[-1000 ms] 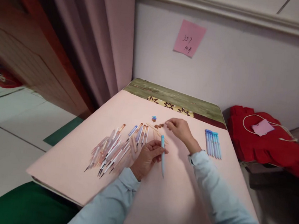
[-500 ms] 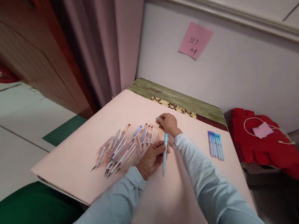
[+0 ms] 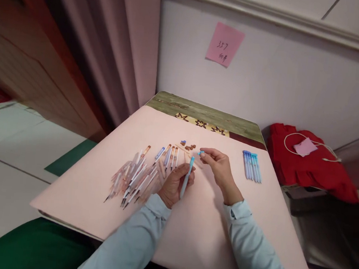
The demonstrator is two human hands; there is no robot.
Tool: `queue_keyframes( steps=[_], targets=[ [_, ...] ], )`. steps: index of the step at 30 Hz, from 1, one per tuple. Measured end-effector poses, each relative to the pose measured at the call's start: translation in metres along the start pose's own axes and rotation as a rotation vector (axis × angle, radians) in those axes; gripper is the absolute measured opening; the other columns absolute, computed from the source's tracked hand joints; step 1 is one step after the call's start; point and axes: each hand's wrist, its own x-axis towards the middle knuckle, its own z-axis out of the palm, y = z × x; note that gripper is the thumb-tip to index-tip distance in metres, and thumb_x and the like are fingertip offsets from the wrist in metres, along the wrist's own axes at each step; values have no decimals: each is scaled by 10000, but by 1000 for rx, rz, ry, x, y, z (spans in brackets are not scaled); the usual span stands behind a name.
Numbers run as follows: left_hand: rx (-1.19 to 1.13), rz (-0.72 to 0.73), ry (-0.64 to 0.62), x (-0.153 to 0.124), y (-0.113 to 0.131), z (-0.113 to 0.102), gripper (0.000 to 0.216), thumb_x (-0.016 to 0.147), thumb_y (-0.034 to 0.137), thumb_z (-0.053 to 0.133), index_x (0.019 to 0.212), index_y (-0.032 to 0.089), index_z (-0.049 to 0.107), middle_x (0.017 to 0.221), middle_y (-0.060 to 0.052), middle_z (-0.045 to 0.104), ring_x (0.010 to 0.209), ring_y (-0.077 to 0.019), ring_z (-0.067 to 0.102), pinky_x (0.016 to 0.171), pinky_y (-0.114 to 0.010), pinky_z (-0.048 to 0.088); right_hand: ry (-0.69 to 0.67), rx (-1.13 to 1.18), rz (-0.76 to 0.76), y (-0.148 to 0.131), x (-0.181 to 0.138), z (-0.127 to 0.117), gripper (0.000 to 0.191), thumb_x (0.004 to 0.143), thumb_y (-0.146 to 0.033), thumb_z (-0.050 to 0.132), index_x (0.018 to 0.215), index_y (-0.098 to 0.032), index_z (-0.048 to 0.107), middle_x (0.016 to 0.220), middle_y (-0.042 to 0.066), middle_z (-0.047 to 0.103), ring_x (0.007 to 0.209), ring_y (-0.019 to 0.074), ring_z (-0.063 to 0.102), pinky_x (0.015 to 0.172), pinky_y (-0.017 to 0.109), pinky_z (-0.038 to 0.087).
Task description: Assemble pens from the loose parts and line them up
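Note:
My left hand (image 3: 173, 184) is closed around a light blue pen (image 3: 186, 177), held tilted with its top end up near my right hand. My right hand (image 3: 218, 163) pinches a small blue cap (image 3: 200, 153) between thumb and fingers, just right of the pen's top. Both hands hover over a pink sheet (image 3: 108, 153) on the table. A loose pile of several pens and refills (image 3: 137, 177) lies left of my left hand. Small brown and blue caps (image 3: 188, 146) lie just beyond my hands.
A neat row of several blue pens (image 3: 252, 165) lies on the sheet to the right. The green table edge (image 3: 206, 116) meets a white wall with a pink sticky note (image 3: 224, 44). Red cloth (image 3: 309, 166) lies at the right, a curtain (image 3: 118, 44) at the left.
My right hand went to the small caps beyond the pen and has come back toward me pinching a blue cap. The pen in my left hand has tilted, its top now toward the right hand.

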Motion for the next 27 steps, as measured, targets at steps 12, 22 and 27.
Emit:
queue_keyframes(
  steps=[12, 22, 27],
  targets=[
    [175, 8, -61, 5, -4, 2, 297, 848, 385, 691, 1007, 137, 653, 749, -15, 647, 455, -35, 477, 370, -126, 349, -7, 5, 63, -9, -7, -16, 359, 701, -421, 757, 953, -171, 705, 752, 27, 696, 685, 151, 629, 673, 289, 493],
    [42, -75, -41, 3, 0, 3, 320, 861, 214, 682, 1166, 117, 663, 826, -35, 655, 625, -62, 610, 549, -132, 513, 28, -911, 121, 13, 0, -39, 166, 766, -362, 635, 756, -224, 727, 679, 4, 697, 630, 155, 591, 588, 260, 382],
    [2, 27, 17, 6, -3, 1, 177, 845, 225, 698, 978, 111, 680, 855, -72, 714, 740, -141, 691, 715, -255, 586, -5, -960, 132, 22, 0, -36, 170, 767, -322, 623, 821, -240, 761, 765, 11, 729, 710, 173, 632, 641, 269, 412]
  ],
)
